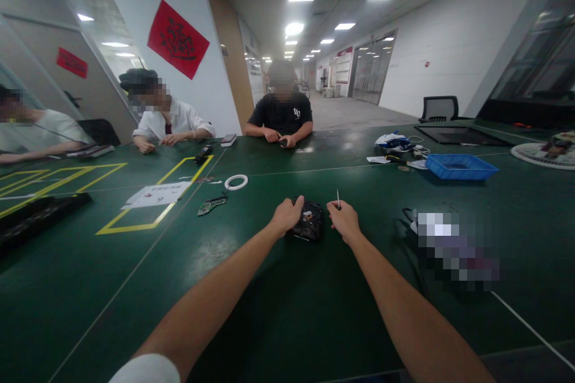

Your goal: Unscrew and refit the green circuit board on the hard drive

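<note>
My left hand (287, 216) grips the left edge of a black, boxy device (309, 222), thumb on top. Small pale and orange parts show on the device's upper face; its exact kind I cannot make out. Just right of it, my right hand (344, 219) is closed round a thin tool with a slim metal shaft (338, 196) pointing up, which looks like a screwdriver. The tool's handle is mostly hidden in the fingers. It stands apart from the device. Left of my hands lie a green circuit board (212, 205) and a white ring (236, 182).
A blue tray (460, 166) sits at the right, near a pile of cables and bags (395, 143). A blurred-out object (453, 248) lies nearer. Printed paper (155, 194) lies at left inside yellow tape. Several people sit across the green table (251, 305).
</note>
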Motion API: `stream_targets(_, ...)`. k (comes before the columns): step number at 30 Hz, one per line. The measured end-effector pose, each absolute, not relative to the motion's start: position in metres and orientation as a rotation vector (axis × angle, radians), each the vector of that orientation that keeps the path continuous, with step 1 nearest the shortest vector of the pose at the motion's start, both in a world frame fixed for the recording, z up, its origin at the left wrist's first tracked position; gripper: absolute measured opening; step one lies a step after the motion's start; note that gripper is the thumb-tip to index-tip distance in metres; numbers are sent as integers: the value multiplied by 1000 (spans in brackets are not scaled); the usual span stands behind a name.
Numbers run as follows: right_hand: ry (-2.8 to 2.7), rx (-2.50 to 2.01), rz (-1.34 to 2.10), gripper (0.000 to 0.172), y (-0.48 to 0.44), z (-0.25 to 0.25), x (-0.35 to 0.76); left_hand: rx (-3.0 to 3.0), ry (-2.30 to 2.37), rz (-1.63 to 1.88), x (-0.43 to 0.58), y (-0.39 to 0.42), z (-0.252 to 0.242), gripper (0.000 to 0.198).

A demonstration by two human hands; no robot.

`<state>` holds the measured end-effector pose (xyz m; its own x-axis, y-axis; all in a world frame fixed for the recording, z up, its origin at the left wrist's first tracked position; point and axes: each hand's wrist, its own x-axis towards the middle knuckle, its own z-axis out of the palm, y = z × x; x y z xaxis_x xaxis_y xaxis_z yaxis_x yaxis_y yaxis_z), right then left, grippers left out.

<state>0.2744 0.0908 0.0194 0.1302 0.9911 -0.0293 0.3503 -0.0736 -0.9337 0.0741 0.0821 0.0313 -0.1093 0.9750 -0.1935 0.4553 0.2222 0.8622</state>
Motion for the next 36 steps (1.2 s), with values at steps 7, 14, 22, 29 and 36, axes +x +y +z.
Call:
stream_targets(7,-1374,-1608,944,20,106,24,276,1618,1738,844,90,73,29,66)
stream_targets(14,-1418,-1599,1014,19,129,30,279,1854,1936,583,50,126,30,61)
stream_targets(22,-1404,-1556,993,20,149,19,282,1800,2251,657,-45,238,35,49)
stream_targets(29,-1423,-1590,955,24,154,14,280,1725,2366,623,-73,313,18,42)
stream_targets(36,-1411,-1610,938,32,159,11,280,1619,2469,611,-82,360,2,35)
